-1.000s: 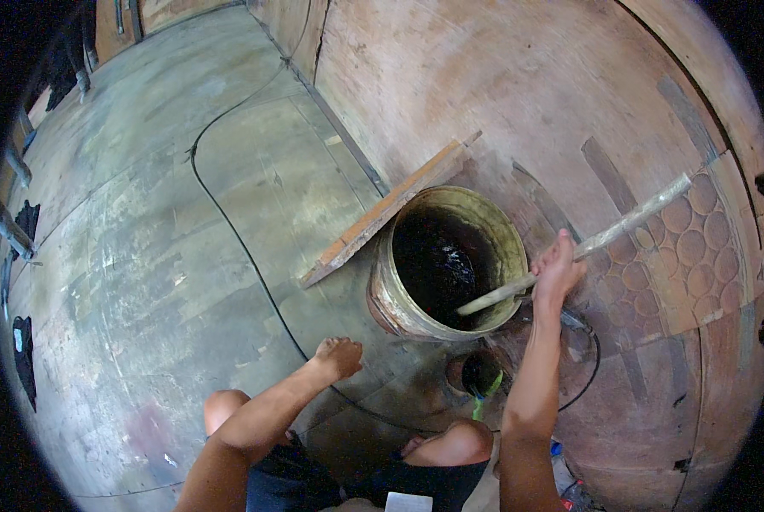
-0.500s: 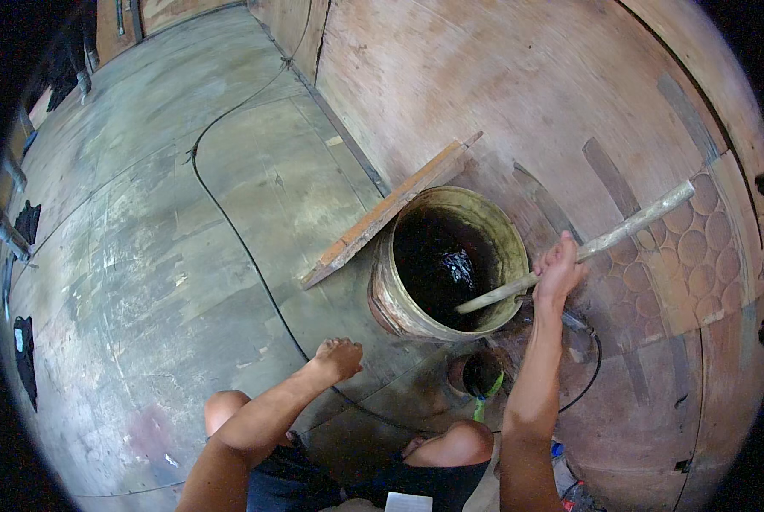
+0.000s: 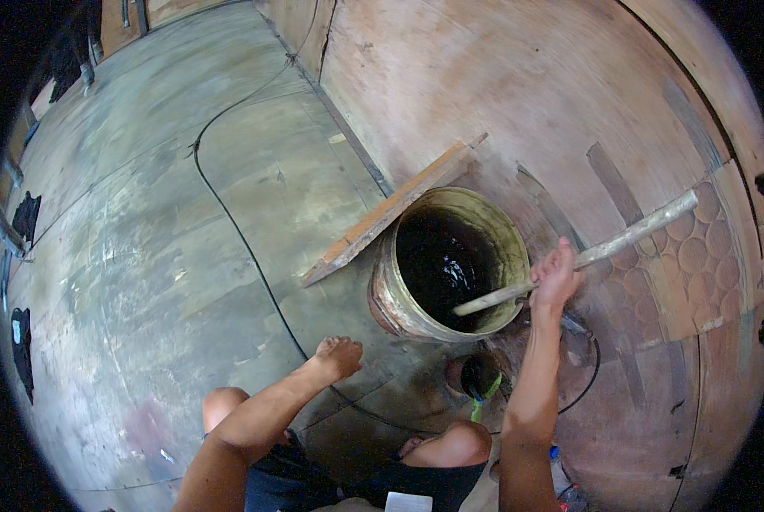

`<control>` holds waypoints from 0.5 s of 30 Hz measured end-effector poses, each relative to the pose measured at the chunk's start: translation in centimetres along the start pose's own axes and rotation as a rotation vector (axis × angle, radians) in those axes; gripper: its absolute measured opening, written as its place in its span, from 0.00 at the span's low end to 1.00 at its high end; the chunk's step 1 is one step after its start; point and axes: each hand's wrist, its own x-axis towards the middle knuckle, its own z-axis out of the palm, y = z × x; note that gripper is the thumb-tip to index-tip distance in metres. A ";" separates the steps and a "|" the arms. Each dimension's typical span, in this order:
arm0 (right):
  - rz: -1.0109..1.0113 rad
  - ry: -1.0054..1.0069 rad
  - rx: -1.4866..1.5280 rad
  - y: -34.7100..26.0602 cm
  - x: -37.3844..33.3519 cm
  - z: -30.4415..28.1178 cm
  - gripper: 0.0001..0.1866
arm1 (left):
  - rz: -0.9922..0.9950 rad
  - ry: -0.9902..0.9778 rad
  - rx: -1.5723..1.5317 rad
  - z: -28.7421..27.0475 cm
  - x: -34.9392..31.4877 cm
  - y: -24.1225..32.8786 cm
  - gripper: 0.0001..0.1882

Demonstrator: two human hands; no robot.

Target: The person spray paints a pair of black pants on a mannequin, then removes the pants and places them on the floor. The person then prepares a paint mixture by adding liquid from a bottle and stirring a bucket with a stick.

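My right hand (image 3: 556, 277) is wrapped around a long pale stick (image 3: 638, 232). The stick slants down from the upper right, over the rim of a dirty whitish bucket (image 3: 382, 294), and its lower end dips into dark, glossy liquid (image 3: 442, 264). My left hand (image 3: 339, 357) hangs in a loose fist to the lower left of the bucket, with nothing visible in it. Just below the bucket stands a small pot (image 3: 457, 374), dark inside, with a bright green strip (image 3: 477, 408) at its edge.
A wooden plank (image 3: 390, 209) leans beside the bucket's far left. One black cable (image 3: 244, 237) snakes over the grey-green floor (image 3: 143, 299). Brown boards (image 3: 450, 77) with round marks lie to the right. Small blue and red items (image 3: 570, 495) sit at the lower right.
My right hand and the stick have shifted very slightly, and the glints on the dark liquid look different. My left hand stays in place.
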 end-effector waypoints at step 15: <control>0.001 -0.121 0.009 0.1 -0.1 -0.3 0.22 | 0.024 -0.019 -0.023 0.3 0.3 -0.4 0.26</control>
